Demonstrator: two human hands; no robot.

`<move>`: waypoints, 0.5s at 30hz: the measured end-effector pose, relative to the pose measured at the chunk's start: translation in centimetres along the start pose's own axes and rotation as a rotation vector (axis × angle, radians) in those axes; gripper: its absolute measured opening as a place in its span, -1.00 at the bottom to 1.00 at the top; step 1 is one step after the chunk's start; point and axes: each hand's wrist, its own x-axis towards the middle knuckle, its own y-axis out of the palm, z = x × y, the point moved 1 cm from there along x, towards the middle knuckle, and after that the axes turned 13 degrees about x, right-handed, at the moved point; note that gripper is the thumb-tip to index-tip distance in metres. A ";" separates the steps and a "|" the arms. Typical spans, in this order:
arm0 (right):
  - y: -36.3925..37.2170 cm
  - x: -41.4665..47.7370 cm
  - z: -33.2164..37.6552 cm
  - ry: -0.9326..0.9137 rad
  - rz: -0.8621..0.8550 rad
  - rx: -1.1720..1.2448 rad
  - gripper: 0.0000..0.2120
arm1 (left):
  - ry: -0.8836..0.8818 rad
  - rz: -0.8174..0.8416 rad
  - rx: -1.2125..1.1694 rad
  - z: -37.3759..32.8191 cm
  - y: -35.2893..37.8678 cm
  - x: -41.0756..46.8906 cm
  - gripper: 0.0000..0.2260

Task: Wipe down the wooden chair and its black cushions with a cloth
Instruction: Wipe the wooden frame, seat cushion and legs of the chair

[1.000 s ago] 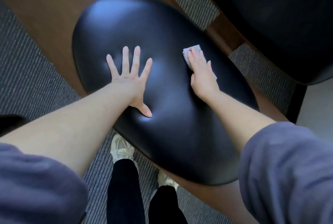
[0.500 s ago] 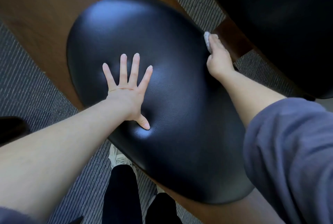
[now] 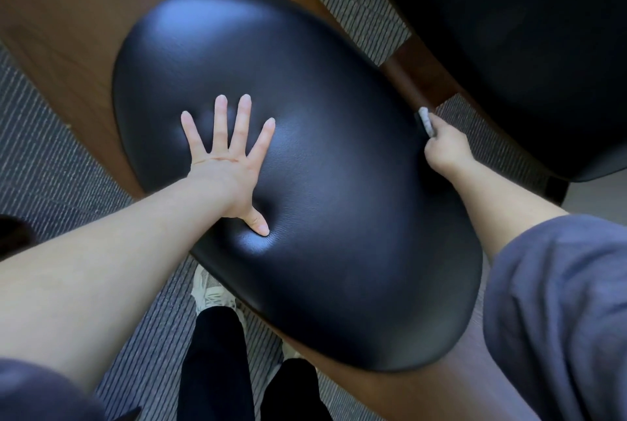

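Note:
A rounded black cushion (image 3: 322, 135) fills the middle of the view, mounted on the brown wooden chair frame (image 3: 412, 76). My left hand (image 3: 230, 163) lies flat on the cushion with fingers spread, its thumb pressing a dent into the padding. At the cushion's right edge my right hand (image 3: 446, 149) grips a small white cloth (image 3: 425, 120), held against the cushion's side. A second black cushion (image 3: 515, 30) fills the upper right corner.
Grey striped carpet (image 3: 44, 156) lies under and around the chair. My legs in dark trousers and white shoes (image 3: 212, 297) stand just below the cushion. A dark object (image 3: 12, 232) shows at the left edge.
My right hand has slid the cloth from the cushion's top over to its right edge and down along the side. My left hand stays pressed in place.

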 end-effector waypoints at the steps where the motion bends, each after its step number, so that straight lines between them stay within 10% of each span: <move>1: 0.1 -0.4 -0.5 -0.007 -0.015 0.008 -0.38 | -0.002 0.002 0.000 0.0 0.0 0.0 0.40; 15: 8.8 -12.3 3.2 -0.655 0.245 -0.099 -0.22 | 0.017 -0.043 0.027 0.0 0.2 -0.3 0.40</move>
